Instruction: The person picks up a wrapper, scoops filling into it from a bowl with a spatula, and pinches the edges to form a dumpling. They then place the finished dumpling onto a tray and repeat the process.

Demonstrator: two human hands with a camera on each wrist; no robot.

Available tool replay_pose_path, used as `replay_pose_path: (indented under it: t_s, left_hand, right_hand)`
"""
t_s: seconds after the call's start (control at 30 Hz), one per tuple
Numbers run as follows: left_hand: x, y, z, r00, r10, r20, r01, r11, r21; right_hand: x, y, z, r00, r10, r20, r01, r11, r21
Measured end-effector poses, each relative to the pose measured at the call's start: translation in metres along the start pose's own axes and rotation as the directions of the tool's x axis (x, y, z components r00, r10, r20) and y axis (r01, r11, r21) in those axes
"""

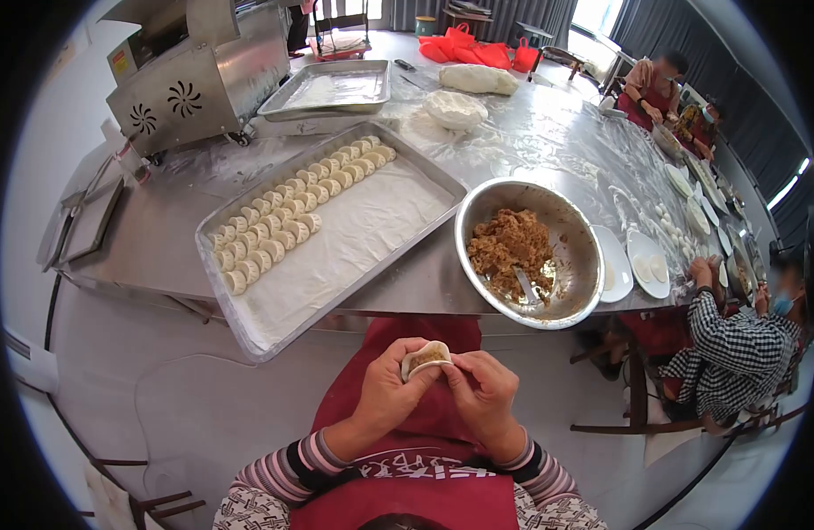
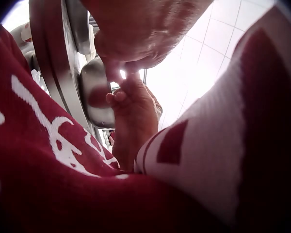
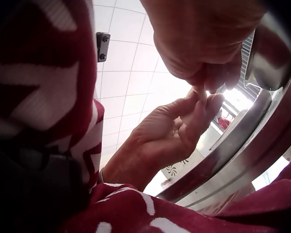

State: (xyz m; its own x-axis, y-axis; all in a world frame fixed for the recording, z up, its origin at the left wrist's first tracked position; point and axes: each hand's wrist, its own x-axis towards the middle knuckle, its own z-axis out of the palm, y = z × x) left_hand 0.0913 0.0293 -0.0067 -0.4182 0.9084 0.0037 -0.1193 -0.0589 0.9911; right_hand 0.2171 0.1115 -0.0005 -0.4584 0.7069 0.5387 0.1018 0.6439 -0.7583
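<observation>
A round dough wrapper (image 1: 426, 356) with brown filling inside is held above the lap in the head view. The left hand (image 1: 388, 385) curls its fingers around the wrapper's left side, thumb at its lower edge. On the other side the right hand (image 1: 485, 394) pinches the wrapper's right edge between thumb and fingers. Both wrist views show the hands meeting; in the left wrist view the left hand (image 2: 148, 31) is large at the top, and in the right wrist view the right hand (image 3: 208, 36) is. The wrapper is mostly hidden there.
A metal tray (image 1: 354, 287) with rows of dumplings lies on the steel table. Right of it stands a bowl (image 1: 588, 231) of brown filling (image 1: 511, 245) with a utensil. White plates (image 1: 647, 265) lie beyond. Dough (image 1: 478, 79) sits farther back. Other people are at the right.
</observation>
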Motion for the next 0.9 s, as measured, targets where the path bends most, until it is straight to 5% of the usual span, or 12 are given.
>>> replay_pose_path:
  t_s: [0.23, 0.6, 0.7, 0.77, 0.9]
  left_hand:
    - [-0.0012, -0.0023, 0.0029, 0.998, 0.034, 0.045, -0.029, 0.995, -0.100]
    - [-0.0001, -0.0038, 0.0012, 0.993, 0.104, 0.053, -0.103, 0.995, -0.016]
    - [0.0008, -0.0016, -0.0011, 0.990, 0.092, 0.105, -0.085, 0.994, -0.073]
    - [0.0016, -0.0008, -0.0017, 0.988, 0.086, 0.125, -0.074, 0.992, -0.099]
    - [0.0027, -0.0005, -0.0034, 0.982, 0.095, 0.164, -0.089, 0.995, -0.043]
  right_hand:
    - [-0.0030, 0.0047, -0.0034, 1.000, 0.005, -0.005, -0.005, 1.000, -0.011]
    - [0.0028, 0.0038, -0.0040, 0.999, -0.036, 0.015, 0.036, 0.999, 0.010]
    - [0.0002, 0.0027, -0.0041, 1.000, 0.006, 0.005, -0.006, 0.993, 0.116]
    - [-0.0019, -0.0007, -0.0021, 0.971, 0.241, -0.001, -0.229, 0.923, 0.309]
    - [0.0026, 0.0015, -0.0056, 0.991, 0.125, 0.040, -0.130, 0.975, 0.182]
